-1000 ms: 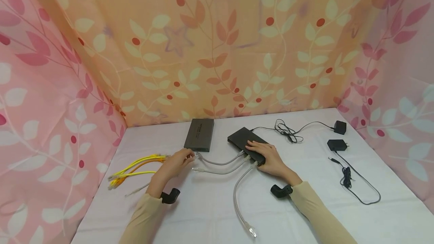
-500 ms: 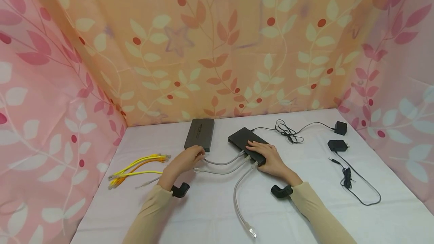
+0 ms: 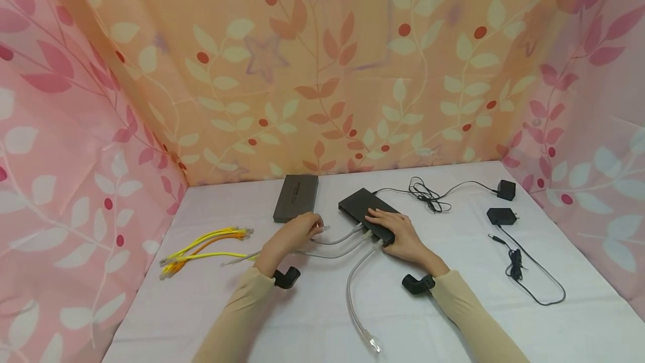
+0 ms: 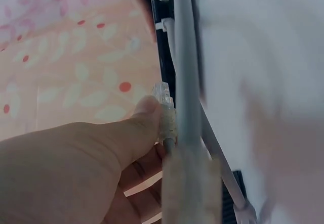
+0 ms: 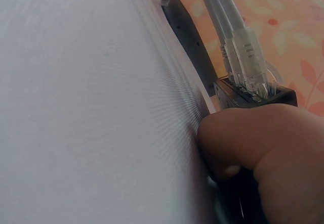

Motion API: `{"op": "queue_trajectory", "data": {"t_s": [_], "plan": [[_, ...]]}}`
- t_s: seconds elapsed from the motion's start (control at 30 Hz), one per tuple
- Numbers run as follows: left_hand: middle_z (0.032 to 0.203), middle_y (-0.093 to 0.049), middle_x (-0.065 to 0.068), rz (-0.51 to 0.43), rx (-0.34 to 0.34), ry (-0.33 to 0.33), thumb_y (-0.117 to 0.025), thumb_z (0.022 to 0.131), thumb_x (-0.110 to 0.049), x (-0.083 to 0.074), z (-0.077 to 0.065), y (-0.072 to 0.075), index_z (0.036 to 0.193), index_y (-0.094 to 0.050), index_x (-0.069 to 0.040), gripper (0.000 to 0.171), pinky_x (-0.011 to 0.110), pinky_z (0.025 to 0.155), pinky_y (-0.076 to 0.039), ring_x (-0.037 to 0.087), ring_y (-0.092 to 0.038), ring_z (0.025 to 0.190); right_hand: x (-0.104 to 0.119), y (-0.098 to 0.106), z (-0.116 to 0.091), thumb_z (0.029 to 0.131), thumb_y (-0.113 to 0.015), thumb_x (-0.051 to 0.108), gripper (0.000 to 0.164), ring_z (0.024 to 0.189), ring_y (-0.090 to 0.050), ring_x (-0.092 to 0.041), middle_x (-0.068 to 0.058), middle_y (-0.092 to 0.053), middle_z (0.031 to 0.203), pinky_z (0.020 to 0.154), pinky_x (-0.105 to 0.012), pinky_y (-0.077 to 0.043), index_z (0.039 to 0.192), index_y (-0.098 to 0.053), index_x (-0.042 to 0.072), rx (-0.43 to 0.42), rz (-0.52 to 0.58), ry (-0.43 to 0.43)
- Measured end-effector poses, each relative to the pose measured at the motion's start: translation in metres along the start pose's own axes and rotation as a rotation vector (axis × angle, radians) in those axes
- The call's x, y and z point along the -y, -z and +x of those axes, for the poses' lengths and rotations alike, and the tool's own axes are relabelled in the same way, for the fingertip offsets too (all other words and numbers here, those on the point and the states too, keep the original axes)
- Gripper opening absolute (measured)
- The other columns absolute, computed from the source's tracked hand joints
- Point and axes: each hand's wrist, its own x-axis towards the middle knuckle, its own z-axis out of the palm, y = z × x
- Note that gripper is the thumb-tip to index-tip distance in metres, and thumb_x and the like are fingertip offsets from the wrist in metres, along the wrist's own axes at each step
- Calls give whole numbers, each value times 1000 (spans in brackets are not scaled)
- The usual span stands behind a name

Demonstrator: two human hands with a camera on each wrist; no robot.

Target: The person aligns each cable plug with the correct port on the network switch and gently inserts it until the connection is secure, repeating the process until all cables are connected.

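Note:
My left hand (image 3: 294, 235) pinches the clear plug (image 4: 163, 97) of a grey Ethernet cable between thumb and fingers, to the left of the black network switch (image 3: 360, 203). That cable's other end (image 3: 234, 262) trails out behind the wrist. My right hand (image 3: 399, 234) grips the switch at its near right corner, fingers over the top and thumb (image 5: 228, 133) along the side. Three grey cables (image 5: 245, 52) are plugged into the row of ports facing me; one of them (image 3: 350, 296) curves toward the front with its plug loose on the table.
A second dark grey network switch (image 3: 296, 198) lies behind my left hand. Yellow and orange Ethernet cables (image 3: 201, 248) are bunched at the left. Two black power adapters, one at the back (image 3: 506, 190) and one nearer (image 3: 501, 216), lie at the right with their cords. Patterned curtains (image 3: 322, 71) enclose the table.
My left hand has moved right with the grey cable's plug, from left of the second switch's front to nearer the held switch. My right hand has stayed in place on the switch.

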Motion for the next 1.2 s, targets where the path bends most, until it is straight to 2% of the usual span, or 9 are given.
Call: {"op": "queue_trajectory", "data": {"t_s": [0.43,0.67,0.83,1.2], "plan": [[84,-57,1,41,-55,8,-57,93,-20,-13,15,-14,97,-63,-7,15,28,67,-45,12,-52,72,0,0,0,57,-74,-4,84,132,-35,-27,-4,-41,144,93,-52,-26,135,-50,20,-9,-13,11],[88,-58,4,3,-43,32,-56,93,-20,-18,24,-22,99,-64,-6,17,28,68,-46,13,-53,74,-1,-1,0,57,-74,-4,85,132,-36,-27,-4,-41,144,92,-52,-26,135,-50,21,-12,-19,8],[92,-61,5,10,-55,37,-55,94,-21,-20,30,-29,99,-64,-6,17,29,71,-48,15,-57,79,-1,-2,1,57,-74,-3,85,132,-36,-28,-4,-41,144,92,-52,-26,135,-50,21,-9,-24,10],[93,-61,7,-35,-113,67,-54,95,-21,-27,39,-35,96,-63,-6,17,32,74,-47,17,-57,81,-1,-1,1,57,-74,-5,85,132,-36,-28,-4,-41,144,93,-54,-26,134,-51,20,-12,-17,5]]}}
